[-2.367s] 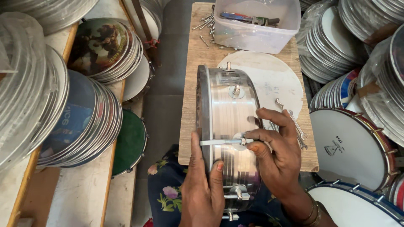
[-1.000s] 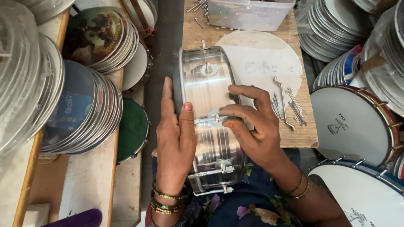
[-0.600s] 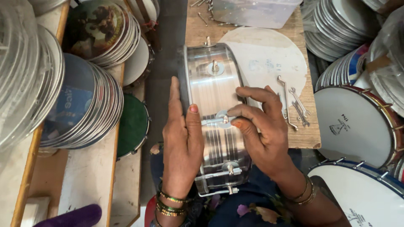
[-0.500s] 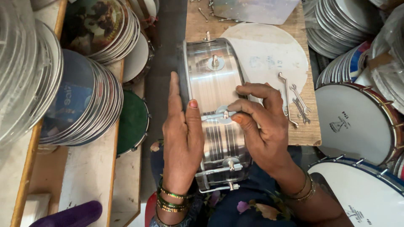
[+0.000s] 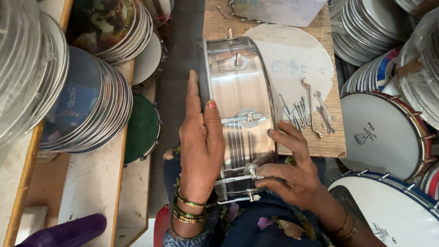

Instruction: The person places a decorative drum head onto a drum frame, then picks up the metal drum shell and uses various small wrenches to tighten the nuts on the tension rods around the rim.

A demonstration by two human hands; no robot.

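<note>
A shiny metal drum shell (image 5: 238,87) stands on its edge against the wooden board (image 5: 329,144) in front of me. My left hand (image 5: 201,142) lies flat along its left rim and side, steadying it. My right hand (image 5: 292,171) is at the shell's near right side, fingertips pinching a small metal lug fitting (image 5: 251,171) on the shell. Another lug bracket (image 5: 244,118) sits higher on the shell, and a bolt (image 5: 238,59) sticks out near the top.
Several small spanners and rods (image 5: 308,110) lie on the board beside a white round drum skin (image 5: 292,64). A clear plastic box (image 5: 279,9) stands at the board's far end. Stacks of drum skins (image 5: 82,105) fill the left shelf; finished drums (image 5: 384,132) crowd the right.
The shell has been turned and shifted. My right hand has moved from the middle lug down to the lug nearest me. My left hand stays flat on the left side.
</note>
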